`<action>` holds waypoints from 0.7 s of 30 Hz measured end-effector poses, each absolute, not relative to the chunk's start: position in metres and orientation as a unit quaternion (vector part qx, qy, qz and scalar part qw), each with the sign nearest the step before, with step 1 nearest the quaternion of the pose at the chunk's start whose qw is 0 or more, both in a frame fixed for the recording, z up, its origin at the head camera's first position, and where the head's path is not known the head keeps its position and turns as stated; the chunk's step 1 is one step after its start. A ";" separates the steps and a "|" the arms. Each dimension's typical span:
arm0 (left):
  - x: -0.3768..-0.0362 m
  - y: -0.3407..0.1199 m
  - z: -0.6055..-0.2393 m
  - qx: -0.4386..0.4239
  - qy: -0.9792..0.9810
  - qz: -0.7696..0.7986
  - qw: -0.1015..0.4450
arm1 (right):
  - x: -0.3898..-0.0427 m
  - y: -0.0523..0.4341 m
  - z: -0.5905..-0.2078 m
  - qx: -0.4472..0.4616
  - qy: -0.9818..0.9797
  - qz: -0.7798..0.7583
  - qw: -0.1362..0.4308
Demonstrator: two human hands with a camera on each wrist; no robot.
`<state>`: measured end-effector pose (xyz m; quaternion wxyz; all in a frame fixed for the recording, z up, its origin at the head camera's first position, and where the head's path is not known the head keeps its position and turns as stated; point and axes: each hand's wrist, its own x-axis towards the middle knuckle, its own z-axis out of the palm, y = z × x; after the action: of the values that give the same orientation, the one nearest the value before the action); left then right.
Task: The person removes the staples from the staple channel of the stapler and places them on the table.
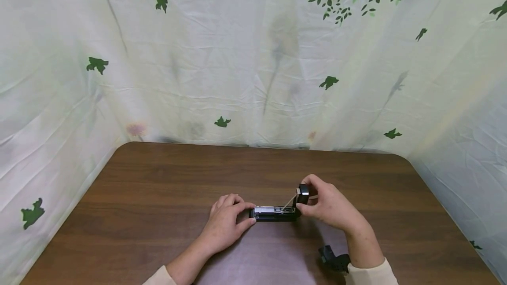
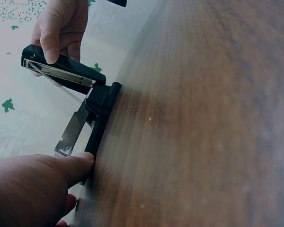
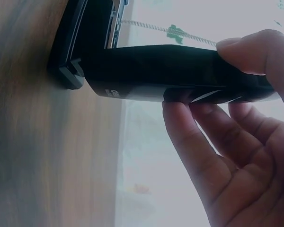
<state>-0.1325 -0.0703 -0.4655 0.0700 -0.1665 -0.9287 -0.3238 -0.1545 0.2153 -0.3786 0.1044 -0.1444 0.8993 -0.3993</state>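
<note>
A black stapler lies on the table with its top cover [image 3: 146, 71] swung up and its base [image 1: 275, 218] flat. My left hand [image 1: 225, 219] pinches the free end of the base between thumb and fingers. At the hinge end, my right hand [image 1: 330, 201] grips the raised cover, thumb on one side and fingers on the other. Between them the metal staple channel [image 2: 73, 130] is exposed along the base. A thin coil spring [image 3: 163, 29] stretches slantwise from the channel to the cover. No staples show in the channel.
The brown wooden table [image 1: 178, 175] has rounded far corners. Behind it and at both sides hangs a pale cloth [image 1: 237, 56] printed with green leaves. A dark device [image 1: 332, 259] is on the right wrist, just above the sleeve [image 1: 372, 274].
</note>
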 end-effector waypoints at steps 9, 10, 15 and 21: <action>-0.133 -0.070 -0.465 -0.167 -0.929 -0.323 0.070 | -0.154 0.217 -0.376 -0.129 0.906 -0.391 0.102; -0.133 -0.070 -0.465 -0.167 -0.929 -0.323 0.070 | -0.154 0.218 -0.375 -0.127 0.906 -0.391 0.103; -0.133 -0.070 -0.464 -0.165 -0.929 -0.324 0.067 | -0.153 0.220 -0.374 -0.121 0.905 -0.393 0.107; -0.133 -0.070 -0.464 -0.166 -0.928 -0.326 0.067 | -0.153 0.223 -0.374 -0.120 0.903 -0.397 0.109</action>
<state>-0.1329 -0.0700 -0.4643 0.0673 -0.1662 -0.9283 -0.3257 -0.1534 0.2233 -0.3738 0.1094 -0.1202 0.9034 -0.3968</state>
